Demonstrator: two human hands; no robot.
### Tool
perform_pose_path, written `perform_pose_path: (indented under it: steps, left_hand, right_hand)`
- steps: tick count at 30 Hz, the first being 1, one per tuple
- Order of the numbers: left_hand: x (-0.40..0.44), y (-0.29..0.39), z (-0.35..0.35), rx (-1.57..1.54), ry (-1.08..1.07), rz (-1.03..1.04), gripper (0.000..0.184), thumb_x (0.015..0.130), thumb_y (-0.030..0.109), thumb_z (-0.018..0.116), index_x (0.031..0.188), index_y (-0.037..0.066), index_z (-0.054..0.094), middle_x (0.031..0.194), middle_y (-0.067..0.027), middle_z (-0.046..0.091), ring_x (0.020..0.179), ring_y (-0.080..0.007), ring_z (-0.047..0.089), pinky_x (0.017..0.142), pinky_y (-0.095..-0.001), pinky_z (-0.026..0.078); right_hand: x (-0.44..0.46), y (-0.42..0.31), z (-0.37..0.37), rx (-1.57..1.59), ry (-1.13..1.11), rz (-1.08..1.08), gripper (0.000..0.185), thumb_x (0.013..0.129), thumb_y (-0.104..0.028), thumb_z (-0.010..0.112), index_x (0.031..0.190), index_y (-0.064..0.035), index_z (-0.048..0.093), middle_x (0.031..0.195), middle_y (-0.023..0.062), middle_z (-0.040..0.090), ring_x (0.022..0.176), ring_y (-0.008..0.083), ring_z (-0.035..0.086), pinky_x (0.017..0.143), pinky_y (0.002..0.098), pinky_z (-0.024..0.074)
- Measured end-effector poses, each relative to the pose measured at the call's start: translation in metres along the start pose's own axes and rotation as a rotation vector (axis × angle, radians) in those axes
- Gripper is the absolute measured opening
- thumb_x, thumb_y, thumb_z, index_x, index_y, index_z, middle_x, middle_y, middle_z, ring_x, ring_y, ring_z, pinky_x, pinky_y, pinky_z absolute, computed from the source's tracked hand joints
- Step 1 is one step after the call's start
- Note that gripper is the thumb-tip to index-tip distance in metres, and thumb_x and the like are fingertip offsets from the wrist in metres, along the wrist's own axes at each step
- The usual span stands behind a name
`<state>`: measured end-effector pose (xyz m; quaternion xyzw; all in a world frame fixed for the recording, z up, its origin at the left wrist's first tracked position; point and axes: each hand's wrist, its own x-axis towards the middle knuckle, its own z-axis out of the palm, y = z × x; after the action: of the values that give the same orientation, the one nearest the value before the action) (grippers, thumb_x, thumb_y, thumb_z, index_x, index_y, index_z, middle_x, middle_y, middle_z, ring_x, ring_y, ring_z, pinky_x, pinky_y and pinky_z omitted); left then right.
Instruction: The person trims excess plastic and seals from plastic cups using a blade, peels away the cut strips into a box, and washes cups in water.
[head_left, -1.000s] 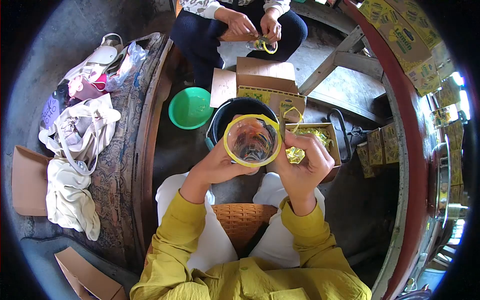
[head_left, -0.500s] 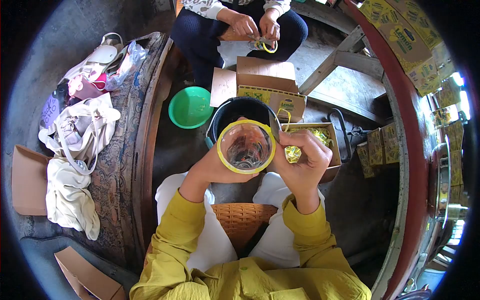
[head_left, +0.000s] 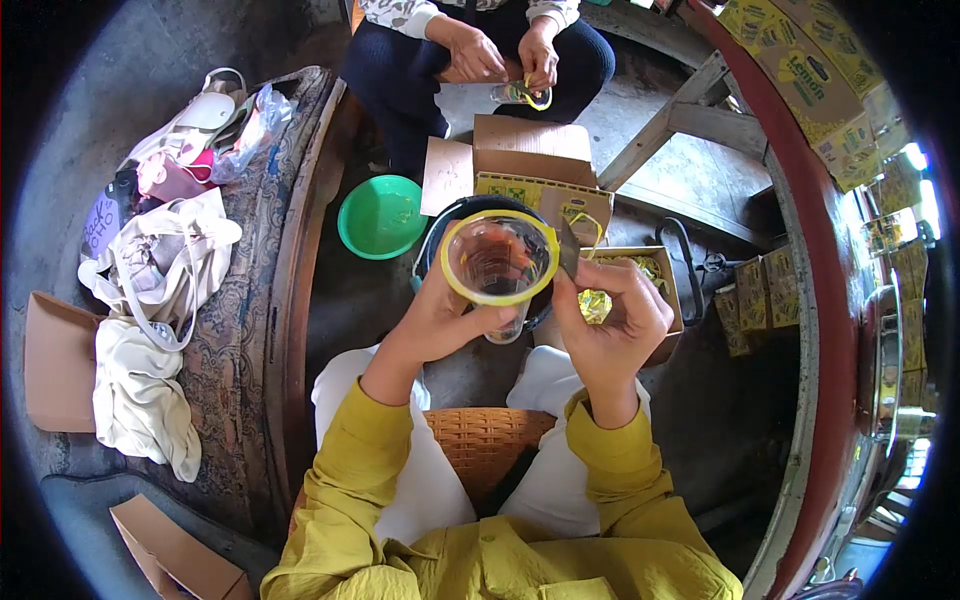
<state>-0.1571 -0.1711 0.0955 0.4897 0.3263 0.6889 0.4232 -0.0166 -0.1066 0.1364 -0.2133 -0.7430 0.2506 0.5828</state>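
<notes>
Dark concrete floor (head_left: 385, 310) spreads beneath a black bucket (head_left: 465, 212) and a green basin (head_left: 381, 217). Over the bucket, the left hand (head_left: 440, 322) has its fingers wrapped around a clear plastic cup (head_left: 497, 262) with a yellow rim. Beside that rim, the right hand (head_left: 612, 315) pinches a blade (head_left: 569, 252) between thumb and fingers.

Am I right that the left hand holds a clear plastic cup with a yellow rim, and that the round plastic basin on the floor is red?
Not quite: the head view shows that the round plastic basin is green, not red; the left hand does hold the clear plastic cup.
</notes>
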Motion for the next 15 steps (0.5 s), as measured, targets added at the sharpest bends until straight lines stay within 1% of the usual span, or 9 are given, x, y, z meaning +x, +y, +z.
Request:
perform_pose_path:
  steps: [2, 5, 8, 11, 15]
  left_hand:
    - [-0.0023, 0.0006, 0.0025, -0.109, 0.037, -0.076, 0.055, 0.072, 0.005, 0.064, 0.118, 0.004, 0.034, 0.111, -0.0080, 0.044, 0.106, -0.0173, 0.044, 0.093, -0.0308, 0.034]
    - [-0.0014, 0.0048, 0.0038, -0.162, -0.010, -0.125, 0.051, 0.076, 0.008, 0.059, 0.120, 0.003, 0.034, 0.113, -0.0083, 0.044, 0.110, -0.0180, 0.043, 0.094, -0.0314, 0.033]
    - [-0.0017, 0.0019, 0.0020, -0.193, -0.040, -0.151, 0.050, 0.077, 0.011, 0.058, 0.120, 0.003, 0.033, 0.114, -0.0081, 0.043, 0.109, -0.0181, 0.042, 0.095, -0.0313, 0.032]
    - [-0.0022, 0.0007, 0.0020, -0.191, -0.031, -0.152, 0.050, 0.077, 0.011, 0.059, 0.120, 0.004, 0.033, 0.114, -0.0082, 0.043, 0.109, -0.0180, 0.042, 0.094, -0.0309, 0.032]
    - [-0.0022, 0.0003, 0.0051, -0.088, 0.052, -0.088, 0.053, 0.077, 0.009, 0.060, 0.121, 0.004, 0.031, 0.113, -0.0085, 0.043, 0.108, -0.0175, 0.042, 0.093, -0.0300, 0.034]
  right_hand:
    - [-0.0007, -0.0004, 0.0017, 0.008, 0.027, 0.016, 0.015, 0.061, 0.008, 0.065, 0.073, 0.0013, 0.060, 0.061, 0.0079, 0.059, 0.052, 0.0128, 0.057, 0.050, 0.0215, 0.0434]
    - [-0.0009, -0.0004, 0.0016, 0.000, 0.046, 0.030, 0.015, 0.061, 0.009, 0.065, 0.073, 0.0015, 0.060, 0.061, 0.0077, 0.058, 0.052, 0.0125, 0.057, 0.049, 0.0214, 0.0428]
    - [-0.0004, -0.0007, 0.0013, -0.003, 0.056, 0.033, 0.015, 0.061, 0.009, 0.065, 0.073, 0.0015, 0.060, 0.060, 0.0075, 0.058, 0.052, 0.0123, 0.057, 0.049, 0.0213, 0.0425]
    - [-0.0008, -0.0021, 0.0016, -0.007, 0.070, 0.028, 0.016, 0.060, 0.009, 0.065, 0.073, 0.0014, 0.060, 0.060, 0.0075, 0.058, 0.051, 0.0123, 0.057, 0.049, 0.0214, 0.0426]
    - [-0.0026, -0.0067, 0.0044, -0.025, 0.072, -0.010, 0.017, 0.059, 0.009, 0.066, 0.073, 0.0007, 0.061, 0.060, 0.0076, 0.058, 0.051, 0.0135, 0.057, 0.048, 0.0220, 0.0430]
